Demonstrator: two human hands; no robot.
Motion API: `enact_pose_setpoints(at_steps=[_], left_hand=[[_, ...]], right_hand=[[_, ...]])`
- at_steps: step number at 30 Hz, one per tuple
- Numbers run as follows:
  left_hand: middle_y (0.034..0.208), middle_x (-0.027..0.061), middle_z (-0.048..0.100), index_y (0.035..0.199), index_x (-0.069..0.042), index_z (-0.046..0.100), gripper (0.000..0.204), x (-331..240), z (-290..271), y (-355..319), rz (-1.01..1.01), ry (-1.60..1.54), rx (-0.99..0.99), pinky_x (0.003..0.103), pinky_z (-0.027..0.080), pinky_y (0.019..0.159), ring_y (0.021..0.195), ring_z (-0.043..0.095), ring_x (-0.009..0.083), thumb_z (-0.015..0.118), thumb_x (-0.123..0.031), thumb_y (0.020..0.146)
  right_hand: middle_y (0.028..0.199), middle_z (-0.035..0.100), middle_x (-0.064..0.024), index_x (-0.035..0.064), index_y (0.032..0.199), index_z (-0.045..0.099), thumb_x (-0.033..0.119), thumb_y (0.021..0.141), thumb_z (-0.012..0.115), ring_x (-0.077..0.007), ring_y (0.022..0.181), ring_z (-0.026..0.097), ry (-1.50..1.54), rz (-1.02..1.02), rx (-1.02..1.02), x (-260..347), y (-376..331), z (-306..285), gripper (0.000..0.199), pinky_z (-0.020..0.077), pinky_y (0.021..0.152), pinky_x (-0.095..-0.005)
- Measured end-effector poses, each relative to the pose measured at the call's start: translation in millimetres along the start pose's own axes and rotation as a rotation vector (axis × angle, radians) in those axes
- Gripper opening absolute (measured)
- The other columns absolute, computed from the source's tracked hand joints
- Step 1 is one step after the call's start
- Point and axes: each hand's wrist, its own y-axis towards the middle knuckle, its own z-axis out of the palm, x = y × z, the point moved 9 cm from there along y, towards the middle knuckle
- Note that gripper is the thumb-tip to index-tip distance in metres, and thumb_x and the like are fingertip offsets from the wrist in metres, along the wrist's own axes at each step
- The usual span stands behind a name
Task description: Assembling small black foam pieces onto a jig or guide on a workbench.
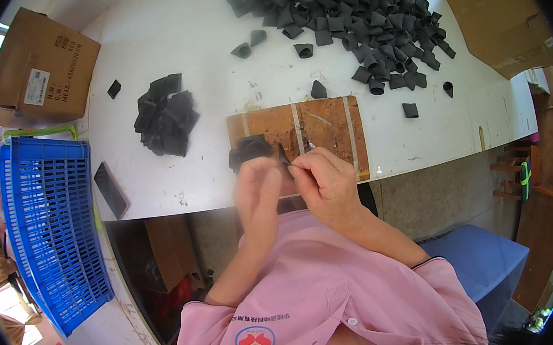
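A heap of dark curled pieces (348,22) covers the far right of the white table (212,52), near a cardboard box (507,14); a flat dark pile (166,116) lies to the left, with a phone (111,190) and a blue basket (55,227) further left. On the wooden board (329,131), a small dark stack (250,150) sits just beyond the left hand (256,188). One dark piece (282,153) stands between the hands, at the fingertips of the right hand (324,174), which pinches it, fingers curled. The left hand's fingers are bent close beside it; whether they grip it, one cannot tell.
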Motion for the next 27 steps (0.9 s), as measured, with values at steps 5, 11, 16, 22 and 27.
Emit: enact_pose_setpoints(at_steps=[5, 11, 16, 22, 27], left_hand=[[0.075, 0.0021, 0.055, 0.089, 0.002, 0.052, 0.009, -2, 1, -1, -0.019, 0.151, -0.001, 0.019, 0.045, 0.057, 0.064, 0.051, 0.0057, 0.056, -0.004, 0.083], [0.073, 0.0017, 0.056, 0.087, 0.003, 0.056, 0.005, -12, -4, 1, 0.2, 0.559, -0.048, 0.017, 0.044, 0.055, 0.06, 0.05, 0.0041, 0.055, 0.0, 0.082], [0.069, 0.0007, 0.056, 0.084, 0.003, 0.056, 0.003, -29, 8, -3, 0.425, 0.669, -0.026, 0.016, 0.041, 0.051, 0.058, 0.049, 0.003, 0.056, 0.003, 0.081], [0.067, 0.0047, 0.058, 0.087, 0.003, 0.055, 0.01, -32, 7, -7, 0.506, 0.639, -0.184, 0.015, 0.038, 0.043, 0.051, 0.049, 0.003, 0.056, 0.006, 0.078], [0.073, 0.0056, 0.057, 0.09, 0.002, 0.052, 0.013, 7, 5, 11, -0.225, -0.351, -0.028, 0.016, 0.026, 0.036, 0.042, 0.036, 0.0019, 0.053, 0.006, 0.077]], right_hand=[[0.066, 0.05, -0.0095, 0.001, 0.075, 0.051, -0.001, 0.073, 0.058, -0.0246, 0.053, 0.051, 0.019, -0.031, -0.001, 3, -1, 1, 0.007, 0.0414, 0.047, -0.0331], [0.069, 0.051, -0.01, 0.0005, 0.079, 0.052, 0.0, 0.074, 0.059, -0.023, 0.055, 0.051, 0.059, 0.052, 0.052, -3, 0, 1, 0.008, 0.0414, 0.047, -0.0319], [0.068, 0.052, -0.0084, 0.0006, 0.084, 0.055, 0.001, 0.072, 0.062, -0.0206, 0.056, 0.052, 0.176, 0.162, 0.043, -9, 2, 1, 0.013, 0.0421, 0.048, -0.029], [0.07, 0.054, -0.0083, 0.0011, 0.079, 0.059, -0.001, 0.067, 0.063, -0.0204, 0.057, 0.053, -0.19, -0.139, -0.084, 9, 4, 1, 0.013, 0.0431, 0.049, -0.0283], [0.068, 0.054, -0.0066, -0.0014, 0.075, 0.059, 0.0, 0.068, 0.062, -0.014, 0.056, 0.051, -0.068, 0.081, -0.039, -16, 9, -2, 0.008, 0.0408, 0.048, -0.0245]])
